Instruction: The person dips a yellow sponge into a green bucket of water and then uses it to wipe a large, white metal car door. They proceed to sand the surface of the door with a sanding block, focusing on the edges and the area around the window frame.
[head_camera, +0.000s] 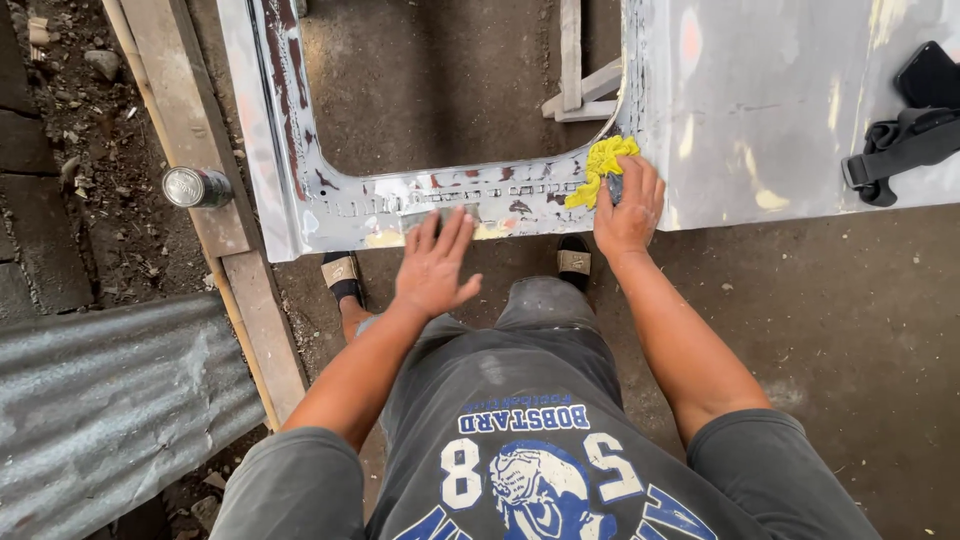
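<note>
Pressing yellow rag (603, 166) on metal panel (760, 110) w/ right hand (627, 208) (left hand (435, 265) flat nearby).

Glossy bare-metal panel (760, 110), yellow cloth rag (603, 165), rough dirt floor (860, 320).

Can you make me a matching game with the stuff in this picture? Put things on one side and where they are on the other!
Things:
1. yellow rag
2. tin can
3. black strap
4. left hand

Places:
A. standing on a wooden plank at the left
B. lying on the metal panel at the far right
C. pressed on the panel under the right hand
D. fingers spread over the panel's lower edge, holding nothing

Pairs: 1-C, 2-A, 3-B, 4-D
</note>
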